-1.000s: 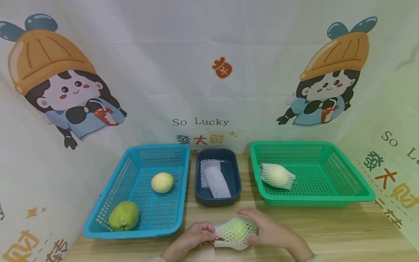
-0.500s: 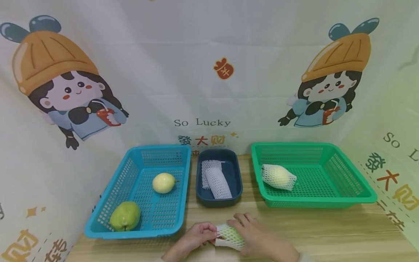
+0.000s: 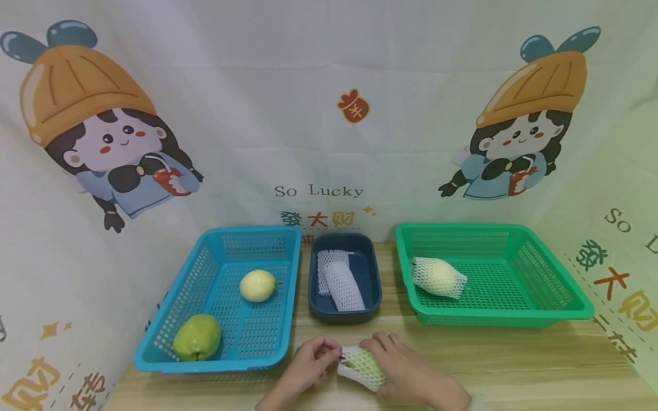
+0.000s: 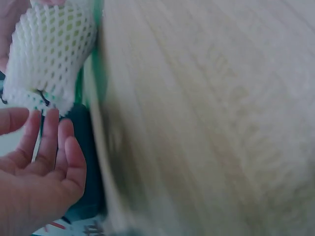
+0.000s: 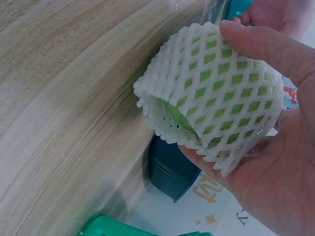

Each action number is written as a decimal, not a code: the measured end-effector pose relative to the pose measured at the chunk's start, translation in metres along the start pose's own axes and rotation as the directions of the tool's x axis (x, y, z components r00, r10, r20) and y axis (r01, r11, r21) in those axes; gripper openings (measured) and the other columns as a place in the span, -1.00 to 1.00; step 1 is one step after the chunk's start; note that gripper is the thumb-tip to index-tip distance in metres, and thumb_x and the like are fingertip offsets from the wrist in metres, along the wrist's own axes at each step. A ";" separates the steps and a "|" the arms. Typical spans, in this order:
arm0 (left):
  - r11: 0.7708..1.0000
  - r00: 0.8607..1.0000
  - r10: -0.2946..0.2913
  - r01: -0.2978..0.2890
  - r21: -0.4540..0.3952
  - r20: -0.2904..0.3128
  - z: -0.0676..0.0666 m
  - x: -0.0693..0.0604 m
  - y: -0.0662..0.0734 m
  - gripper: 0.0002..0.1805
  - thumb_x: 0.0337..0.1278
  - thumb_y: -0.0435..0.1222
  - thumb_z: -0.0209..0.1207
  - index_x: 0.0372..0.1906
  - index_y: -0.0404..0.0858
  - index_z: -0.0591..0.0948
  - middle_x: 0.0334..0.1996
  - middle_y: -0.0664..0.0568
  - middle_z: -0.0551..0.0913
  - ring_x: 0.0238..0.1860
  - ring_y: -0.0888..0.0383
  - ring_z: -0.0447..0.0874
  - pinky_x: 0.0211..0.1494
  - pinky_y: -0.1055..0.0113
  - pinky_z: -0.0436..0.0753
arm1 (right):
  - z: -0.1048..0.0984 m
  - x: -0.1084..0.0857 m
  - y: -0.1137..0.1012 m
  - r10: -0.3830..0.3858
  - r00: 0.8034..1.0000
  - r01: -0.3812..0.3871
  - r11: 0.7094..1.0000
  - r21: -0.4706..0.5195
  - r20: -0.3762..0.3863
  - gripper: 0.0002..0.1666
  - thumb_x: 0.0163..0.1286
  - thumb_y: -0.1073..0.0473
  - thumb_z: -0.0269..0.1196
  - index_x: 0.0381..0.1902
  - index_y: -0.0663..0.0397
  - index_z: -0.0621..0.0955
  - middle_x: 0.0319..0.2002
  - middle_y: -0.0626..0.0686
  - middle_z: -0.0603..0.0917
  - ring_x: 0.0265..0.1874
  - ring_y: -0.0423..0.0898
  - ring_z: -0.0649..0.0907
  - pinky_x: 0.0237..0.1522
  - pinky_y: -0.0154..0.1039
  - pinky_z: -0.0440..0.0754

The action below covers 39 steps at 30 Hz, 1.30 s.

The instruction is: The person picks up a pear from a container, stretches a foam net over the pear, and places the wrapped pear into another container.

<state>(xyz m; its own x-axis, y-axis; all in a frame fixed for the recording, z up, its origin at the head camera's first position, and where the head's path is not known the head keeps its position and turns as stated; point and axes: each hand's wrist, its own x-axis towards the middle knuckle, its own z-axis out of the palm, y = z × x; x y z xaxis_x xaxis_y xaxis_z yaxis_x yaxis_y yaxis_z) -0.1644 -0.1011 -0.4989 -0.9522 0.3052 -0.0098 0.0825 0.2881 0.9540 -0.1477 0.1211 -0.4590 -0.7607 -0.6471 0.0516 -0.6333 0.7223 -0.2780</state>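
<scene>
A green fruit in a white foam net (image 3: 362,366) lies low in the centre of the head view. My right hand (image 3: 411,371) grips it from the right; in the right wrist view the thumb of that hand (image 5: 290,172) lies over the net (image 5: 226,93), whose loose rim gapes. My left hand (image 3: 308,365) is at the net's left end. In the left wrist view its fingers are loosely bent (image 4: 47,167), thumb apart, with fingertips beside the rim of the net (image 4: 54,49) and a dark stem (image 4: 44,98).
A blue basket (image 3: 211,365) on the left holds a green fruit (image 3: 197,338) and a yellow one (image 3: 258,286). Folded foam nets (image 3: 343,285) lie in a dark blue tray (image 3: 344,318). The green basket (image 3: 504,315) on the right holds a netted fruit (image 3: 439,278).
My right hand has moved from the fruit's right end to lie over its right part. My left fingers have loosened from the net's left end and shifted slightly up.
</scene>
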 end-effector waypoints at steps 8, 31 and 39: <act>0.930 0.977 0.205 -0.174 0.323 -0.065 -0.002 -0.012 0.025 -0.91 0.15 -0.38 0.12 -0.25 -0.23 0.58 -0.26 0.01 0.62 -0.29 0.22 0.54 -0.25 0.43 0.55 | 0.000 -0.004 0.003 -0.007 0.999 0.007 1.000 0.021 -0.041 -0.16 -0.10 0.12 0.44 0.16 0.04 0.34 -0.01 -0.02 0.42 -0.08 -0.11 0.42 -0.05 -0.21 0.50; 0.477 0.948 0.244 0.066 0.877 -0.203 -0.072 -0.070 0.071 -0.71 -0.17 -0.17 0.39 -0.26 -0.08 0.60 -0.29 0.07 0.60 -0.22 0.06 0.54 -0.22 0.16 0.59 | -0.020 -0.016 0.004 0.070 0.985 -0.049 0.990 0.131 -0.158 -0.16 -0.14 0.12 0.40 0.17 0.05 0.37 0.05 -0.03 0.42 -0.01 -0.12 0.41 -0.05 -0.13 0.53; 0.434 0.971 0.194 0.043 0.900 -0.140 -0.088 -0.077 0.058 -0.72 -0.19 -0.10 0.38 -0.27 -0.03 0.64 -0.37 0.17 0.56 -0.32 0.17 0.51 -0.29 0.25 0.57 | -0.033 -0.017 0.008 0.035 0.975 -0.015 0.996 0.090 -0.217 -0.16 -0.14 0.10 0.43 0.16 0.05 0.38 0.03 -0.03 0.45 -0.03 -0.12 0.43 -0.09 -0.13 0.55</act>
<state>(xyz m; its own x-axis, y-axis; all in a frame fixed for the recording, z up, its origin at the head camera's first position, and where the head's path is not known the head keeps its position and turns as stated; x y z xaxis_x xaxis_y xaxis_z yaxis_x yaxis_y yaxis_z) -0.1125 -0.1873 -0.4162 -0.9498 0.2249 0.2174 0.2592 0.9549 0.1446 -0.1447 0.1456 -0.4306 -0.7950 -0.5531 0.2493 -0.6061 0.7074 -0.3637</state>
